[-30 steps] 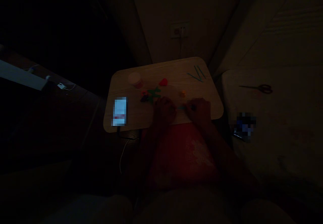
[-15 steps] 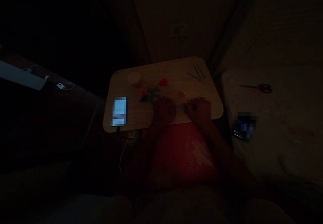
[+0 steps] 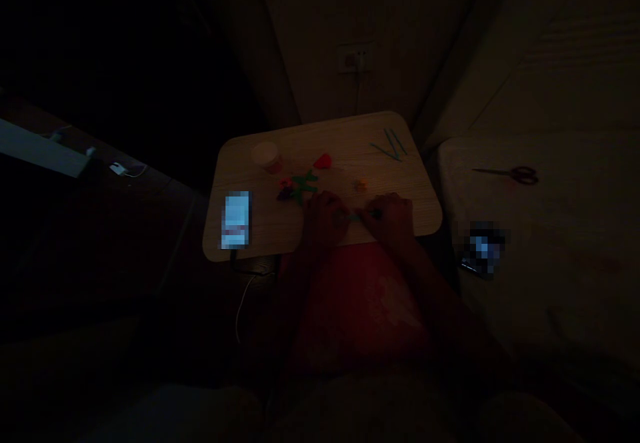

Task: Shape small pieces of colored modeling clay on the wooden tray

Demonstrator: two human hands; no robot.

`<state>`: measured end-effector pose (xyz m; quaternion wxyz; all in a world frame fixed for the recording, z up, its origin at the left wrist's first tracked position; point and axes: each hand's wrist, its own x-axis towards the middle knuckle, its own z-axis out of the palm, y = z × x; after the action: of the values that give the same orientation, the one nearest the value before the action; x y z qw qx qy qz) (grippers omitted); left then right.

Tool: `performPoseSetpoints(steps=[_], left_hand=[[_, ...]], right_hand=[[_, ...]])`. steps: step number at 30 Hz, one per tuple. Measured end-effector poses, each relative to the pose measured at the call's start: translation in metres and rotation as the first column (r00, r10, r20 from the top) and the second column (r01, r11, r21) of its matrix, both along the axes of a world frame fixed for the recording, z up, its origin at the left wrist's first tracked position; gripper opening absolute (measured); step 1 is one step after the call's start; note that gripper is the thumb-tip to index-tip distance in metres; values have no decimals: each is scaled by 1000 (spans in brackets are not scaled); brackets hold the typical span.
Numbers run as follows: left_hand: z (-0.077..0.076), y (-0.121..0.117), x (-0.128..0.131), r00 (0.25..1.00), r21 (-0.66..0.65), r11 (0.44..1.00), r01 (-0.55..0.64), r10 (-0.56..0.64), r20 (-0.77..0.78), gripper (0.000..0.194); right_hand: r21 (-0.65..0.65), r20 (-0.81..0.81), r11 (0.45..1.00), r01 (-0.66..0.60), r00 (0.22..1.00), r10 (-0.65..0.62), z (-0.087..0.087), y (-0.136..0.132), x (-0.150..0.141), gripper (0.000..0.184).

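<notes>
1. Largest on my feed is the table, pale and round-cornered in poor light. Both hands are over its near side, right of the middle.
2. The right hand has its thumb and fingers pinched on the stick, which comes out of its fingertips toward the left. I count this hand as the nearer one, since it has the firmer contact.
3. The left hand is curled, fingers gathered, just across a short gap. The stick lies to its right, level with its fingertips. I cannot tell whether those fingers pinch the end or only touch it; the dark hides that.
4. Beyond the hands I have the tub at far left, the green piece just past the left hand, and three spare sticks at far right.
5. Smallest that matters to me: the stick itself, thin and bluish green. Its long axis bridges the hands crosswise, roughly along the near edge, one end toward each palm. Past the gap lie the orange bits.
</notes>
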<state>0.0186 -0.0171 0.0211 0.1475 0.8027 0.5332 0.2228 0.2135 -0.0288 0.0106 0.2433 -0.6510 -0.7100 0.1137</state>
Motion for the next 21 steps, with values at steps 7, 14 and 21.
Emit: performPoseSetpoints(steps=[7, 14, 21], left_hand=[[-1, 0, -1, 1000, 5, 1000, -12, 12, -16, 13], [-1, 0, 0, 1000, 10, 1000, -22, 22, -12, 12], [0, -1, 1, 1000, 14, 1000, -20, 20, -9, 17]], right_hand=[[-8, 43, 1000, 10, 999, -10, -1, 3, -1, 37], [-17, -42, 995, 96, 994, -97, 3, 1, -3, 35], [-15, 72, 997, 72, 995, -71, 2, -2, -9, 37]])
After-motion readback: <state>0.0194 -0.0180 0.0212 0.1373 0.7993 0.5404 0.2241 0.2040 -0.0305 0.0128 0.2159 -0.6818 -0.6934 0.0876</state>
